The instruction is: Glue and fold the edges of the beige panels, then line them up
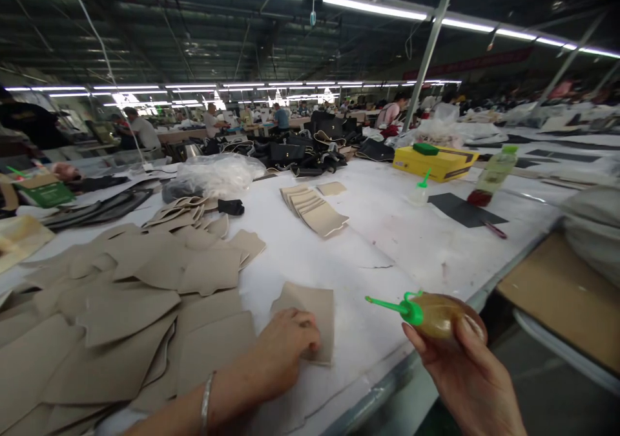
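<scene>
My left hand (285, 345) rests on a single beige leather-like piece (322, 307) on the white table, its fingers curled and bearing on the piece. The fingertips are partly hidden. In my right hand (472, 378) is a squeeze bottle (443, 320) of amber liquid, probably glue. It lies tilted sideways above the table's front edge, its thin green nozzle pointing left, apart from the piece. A big loose heap of similar beige pieces (130, 313) covers the table left of my left hand. Farther back, several more lie fanned in a stack (314, 210).
Behind stand a yellow box (433, 165), a small bottle with a green nozzle (419, 190) and a clear bottle with red liquid (491, 177). A dark sheet (465, 210) lies beside them. Black bags (290, 152) and clear plastic (217, 174) fill the far side. People work beyond.
</scene>
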